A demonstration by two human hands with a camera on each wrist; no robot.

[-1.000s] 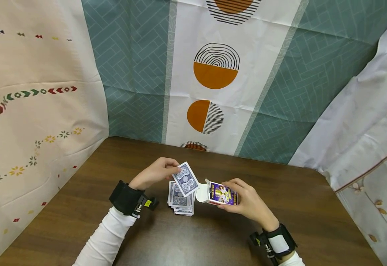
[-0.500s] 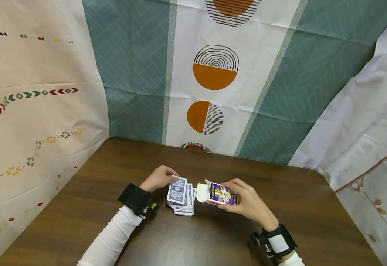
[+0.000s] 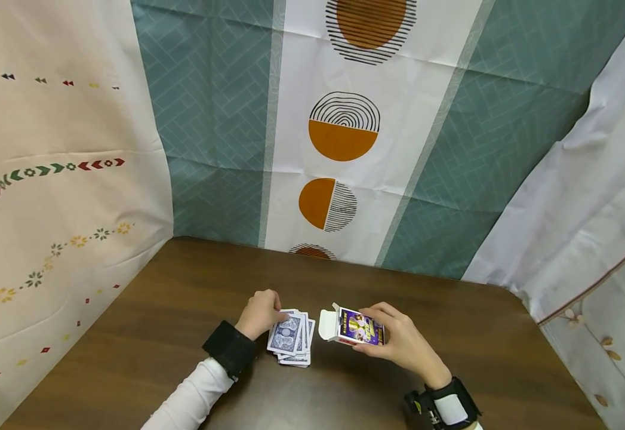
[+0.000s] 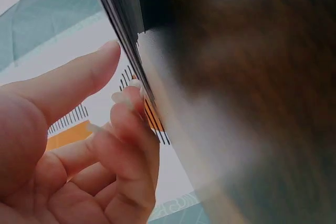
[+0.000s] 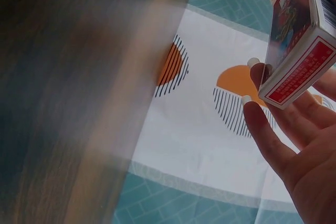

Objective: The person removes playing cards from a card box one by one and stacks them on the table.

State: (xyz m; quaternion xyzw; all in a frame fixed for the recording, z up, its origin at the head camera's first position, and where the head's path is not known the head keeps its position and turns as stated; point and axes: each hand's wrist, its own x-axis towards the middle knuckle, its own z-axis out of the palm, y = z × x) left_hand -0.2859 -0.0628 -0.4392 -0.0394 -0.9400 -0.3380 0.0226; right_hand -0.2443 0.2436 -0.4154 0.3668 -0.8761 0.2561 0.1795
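Observation:
A loose pile of blue-and-white playing cards [image 3: 289, 337] lies face down on the brown table. My left hand [image 3: 259, 313] is at the pile's upper left corner. In the left wrist view the thumb [image 4: 102, 66] touches the cards' face, and curled fingers [image 4: 126, 129] meet the edge of the cards [image 4: 118, 17]; they appear to pinch it. My right hand [image 3: 403, 340] grips a purple card box [image 3: 362, 327], thumb and fingers on opposite sides. The box's white flap [image 3: 328, 325] hangs open towards the pile. Red panels show on the card box [image 5: 299, 72] in the right wrist view.
The brown wooden table [image 3: 344, 397] runs back to a teal and white patterned curtain [image 3: 285, 149]. A cream cloth [image 3: 65, 197] hangs at the left and a white cloth [image 3: 575, 191] at the right.
My left hand has lowered a raised card onto the left of the pile and stays at its corner. The right hand keeps the card box in place. The head view has tilted slightly up.

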